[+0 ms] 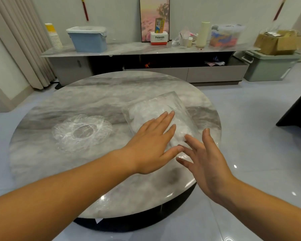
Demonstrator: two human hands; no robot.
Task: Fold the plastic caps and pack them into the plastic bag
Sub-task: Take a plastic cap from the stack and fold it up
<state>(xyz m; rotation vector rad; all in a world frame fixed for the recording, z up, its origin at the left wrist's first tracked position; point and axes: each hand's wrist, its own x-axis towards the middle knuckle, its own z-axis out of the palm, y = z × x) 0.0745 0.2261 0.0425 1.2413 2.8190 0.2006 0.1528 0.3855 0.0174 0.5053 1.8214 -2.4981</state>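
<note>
A plastic bag (161, 105), seemingly already filled with folded caps, is pressed at 2 o'clock on the round surface (111, 87) by the flat, open left grip (151, 141). The right grip (207, 157) is spread open, empty, at its near edge. One plastic cap (68, 134) is left unfolded at 9 o'clock.

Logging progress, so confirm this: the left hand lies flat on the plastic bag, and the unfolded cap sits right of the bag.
Wrong side: the head view shows the unfolded cap left of the plastic bag. The left hand does lie flat on it.
</note>
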